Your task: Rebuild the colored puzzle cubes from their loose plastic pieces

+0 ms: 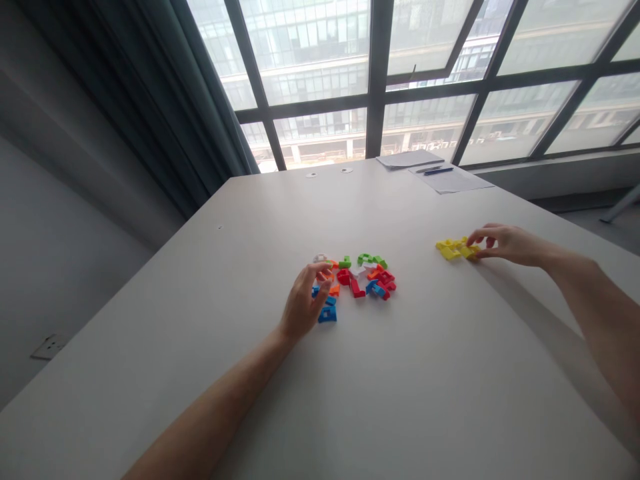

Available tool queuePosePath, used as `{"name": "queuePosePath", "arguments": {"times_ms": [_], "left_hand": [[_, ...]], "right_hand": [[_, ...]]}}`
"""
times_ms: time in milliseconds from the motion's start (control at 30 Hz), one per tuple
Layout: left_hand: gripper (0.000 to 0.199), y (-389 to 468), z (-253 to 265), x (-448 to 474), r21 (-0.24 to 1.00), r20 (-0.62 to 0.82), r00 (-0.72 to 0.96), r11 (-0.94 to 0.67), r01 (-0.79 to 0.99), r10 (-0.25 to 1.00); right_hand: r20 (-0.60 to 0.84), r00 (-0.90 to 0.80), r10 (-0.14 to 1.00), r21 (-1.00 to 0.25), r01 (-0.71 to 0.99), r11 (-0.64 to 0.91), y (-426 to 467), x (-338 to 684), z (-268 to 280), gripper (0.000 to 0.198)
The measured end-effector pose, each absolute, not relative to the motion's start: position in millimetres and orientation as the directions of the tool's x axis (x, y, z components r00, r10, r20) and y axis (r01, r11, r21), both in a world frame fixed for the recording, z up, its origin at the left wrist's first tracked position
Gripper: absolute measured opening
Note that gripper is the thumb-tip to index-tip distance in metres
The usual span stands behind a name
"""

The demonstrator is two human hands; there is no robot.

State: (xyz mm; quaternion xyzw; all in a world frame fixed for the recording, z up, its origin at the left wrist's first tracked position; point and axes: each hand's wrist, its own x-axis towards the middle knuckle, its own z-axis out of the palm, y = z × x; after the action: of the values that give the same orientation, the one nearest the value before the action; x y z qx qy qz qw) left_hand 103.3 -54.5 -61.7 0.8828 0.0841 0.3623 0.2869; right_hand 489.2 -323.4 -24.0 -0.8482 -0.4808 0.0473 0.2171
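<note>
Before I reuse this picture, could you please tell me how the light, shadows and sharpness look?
Head view: daylight washes out the window, while the curtain sits dark; head view: a soft shadow runs from below the right hand across the table; head view: the yellow pieces look slightly soft, fine detail lost.

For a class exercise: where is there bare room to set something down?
The white tabletop is bare between the small multicoloured plastic pieces and the yellow plastic pieces, and left of the left hand. Crowded: multicoloured pieces by that hand, yellow by the right hand.
</note>
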Motion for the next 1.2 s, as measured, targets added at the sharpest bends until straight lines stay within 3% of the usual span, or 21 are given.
{"name": "queuePosePath", "arguments": {"times_ms": [400,533,667,900,1033,1200], "left_hand": [[0.022,-55.3,-60.4,102.8,0.56,0.597,0.72,-0.827,-0.057,0.354],[0.022,-54.7,-61.5,103.8,0.558,0.593,0.717,-0.829,-0.038,0.366],[0.021,-54.1,-62.2,105.1,0.536,0.606,0.702,-0.844,-0.012,0.374],[0.023,-50.1,-63.9,105.1,0.517,0.576,0.698,-0.851,0.092,0.425],[0.022,-50.4,-61.1,104.2,0.462,0.546,0.746,-0.88,0.112,0.382],[0.015,-55.3,-56.0,103.6,0.397,0.448,0.861,-0.917,0.049,0.24]], "right_hand": [[0.115,0.584,0.804,-0.4,0.768,-0.5,-317.6,479.6,-22.3,0.024],[0.175,0.58,0.795,-0.37,0.788,-0.493,-315.1,475.9,-15.5,0.024],[0.307,0.477,0.823,-0.332,0.865,-0.377,-300.6,456.6,-3.2,0.017],[0.515,0.183,0.837,-0.305,0.952,-0.02,-239.8,342.2,-23.3,0.022],[0.492,0.145,0.858,-0.35,0.936,0.042,-225.9,294.0,-52.0,0.025],[0.46,0.113,0.881,-0.366,0.928,0.072,-229.7,292.3,-58.3,0.024]]}}
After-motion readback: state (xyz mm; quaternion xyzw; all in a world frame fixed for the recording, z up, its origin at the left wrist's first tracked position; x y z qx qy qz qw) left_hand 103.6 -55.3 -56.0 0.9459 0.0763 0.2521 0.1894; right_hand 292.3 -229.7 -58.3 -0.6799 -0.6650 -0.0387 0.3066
